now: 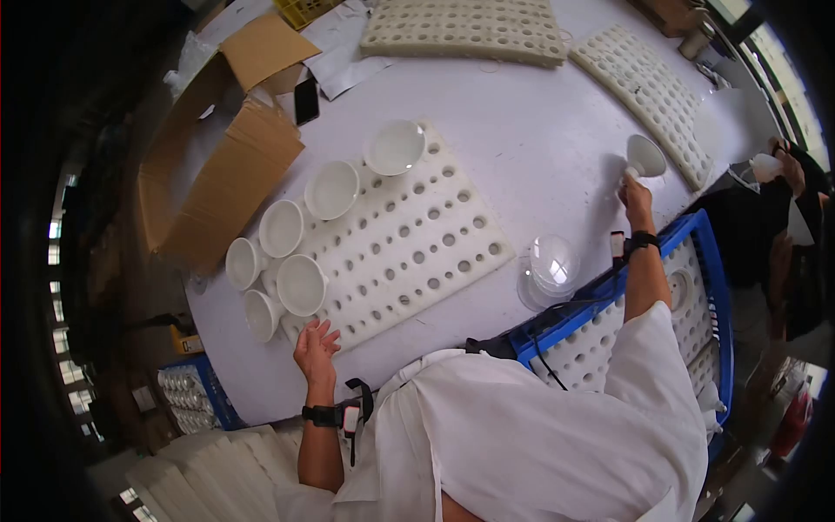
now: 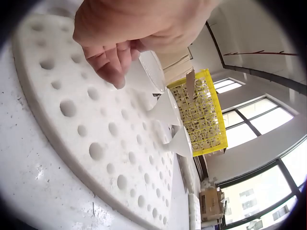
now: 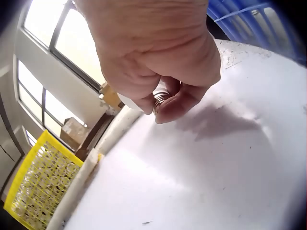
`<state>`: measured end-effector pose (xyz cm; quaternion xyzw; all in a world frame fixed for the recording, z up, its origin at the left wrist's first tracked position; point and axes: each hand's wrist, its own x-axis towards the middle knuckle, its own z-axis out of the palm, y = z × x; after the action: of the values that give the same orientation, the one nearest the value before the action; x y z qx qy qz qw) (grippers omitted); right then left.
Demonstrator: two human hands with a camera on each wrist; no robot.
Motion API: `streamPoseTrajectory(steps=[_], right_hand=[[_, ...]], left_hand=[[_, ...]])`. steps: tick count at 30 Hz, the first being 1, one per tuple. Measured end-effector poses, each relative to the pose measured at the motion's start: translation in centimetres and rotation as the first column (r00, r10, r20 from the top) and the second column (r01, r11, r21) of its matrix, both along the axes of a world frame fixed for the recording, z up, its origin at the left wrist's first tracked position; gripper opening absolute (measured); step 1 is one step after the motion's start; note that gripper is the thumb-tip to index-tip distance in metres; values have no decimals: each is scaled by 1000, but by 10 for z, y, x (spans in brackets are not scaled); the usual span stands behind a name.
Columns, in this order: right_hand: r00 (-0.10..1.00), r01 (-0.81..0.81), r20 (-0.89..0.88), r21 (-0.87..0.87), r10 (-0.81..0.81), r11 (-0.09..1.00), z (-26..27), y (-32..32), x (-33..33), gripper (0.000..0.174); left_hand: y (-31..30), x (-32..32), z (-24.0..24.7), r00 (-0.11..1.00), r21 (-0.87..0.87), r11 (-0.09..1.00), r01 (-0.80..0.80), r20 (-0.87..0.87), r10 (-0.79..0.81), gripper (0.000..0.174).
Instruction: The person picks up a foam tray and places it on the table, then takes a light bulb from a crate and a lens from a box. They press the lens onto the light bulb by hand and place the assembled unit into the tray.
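Pinching white bulb cup (image 1: pixel 646 157) by threaded base (image 3: pixel 162 98) in right grip (image 1: pixel 637 198), right of perforated foam board (image 1: pixel 389 237), with left grip (image 1: pixel 316 346) relaxed by board's near-left corner; best steered clear of transparent domes (image 1: pixel 554 261) beside board.

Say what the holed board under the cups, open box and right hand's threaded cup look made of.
Holed board: probably matte foam, by its thick, rounded edge. Open box: matte brown cardboard, by its bent flaps. Threaded cup: plastic or glass, smooth and pale; its ridged base gleams like metal.
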<state>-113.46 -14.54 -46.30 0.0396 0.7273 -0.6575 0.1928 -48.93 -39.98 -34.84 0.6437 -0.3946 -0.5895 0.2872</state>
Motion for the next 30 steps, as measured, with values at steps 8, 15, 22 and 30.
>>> streamPoseTrajectory(steps=[8, 15, 22, 30], right_hand=[[808, -567, -8, -279, 588, 775, 125, -81, 238, 25], [497, -841, -64, -282, 866, 462, 150, -92, 390, 26], [180, -972, -241, 108, 954, 211, 157, -89, 400, 27], [576, -297, 85, 949, 813, 111, 97, -54, 245, 85]], left_hand=[[15, -72, 26, 880, -198, 870, 451, -67, -471, 21], [37, -111, 39, 727, -132, 735, 665, -114, -677, 25], [42, -101, 18, 592, -307, 640, 704, -243, -768, 41], [39, -75, 14, 626, -223, 666, 711, -229, -745, 28]])
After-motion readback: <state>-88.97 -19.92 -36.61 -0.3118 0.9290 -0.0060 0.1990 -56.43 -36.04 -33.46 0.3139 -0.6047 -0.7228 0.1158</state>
